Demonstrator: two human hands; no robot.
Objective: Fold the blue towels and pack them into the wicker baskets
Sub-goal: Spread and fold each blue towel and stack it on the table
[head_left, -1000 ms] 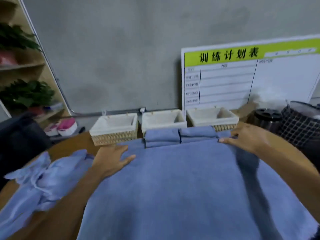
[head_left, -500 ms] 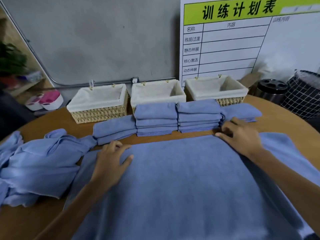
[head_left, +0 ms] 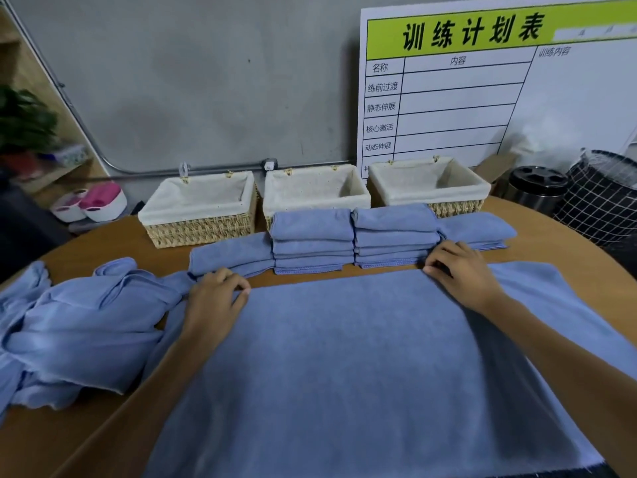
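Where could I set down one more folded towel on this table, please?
All three lined baskets hold nothing. Bare wood shows left of the left basket. Folded stacks fill the strip before the baskets; the spread towel and crumpled pile cover the rest.

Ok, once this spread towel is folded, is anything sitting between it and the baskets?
Yes. Two stacks of folded towels stand right beyond the spread towel's far edge, in front of the middle basket and right basket. A folded towel lies before the left basket. All three baskets look empty.
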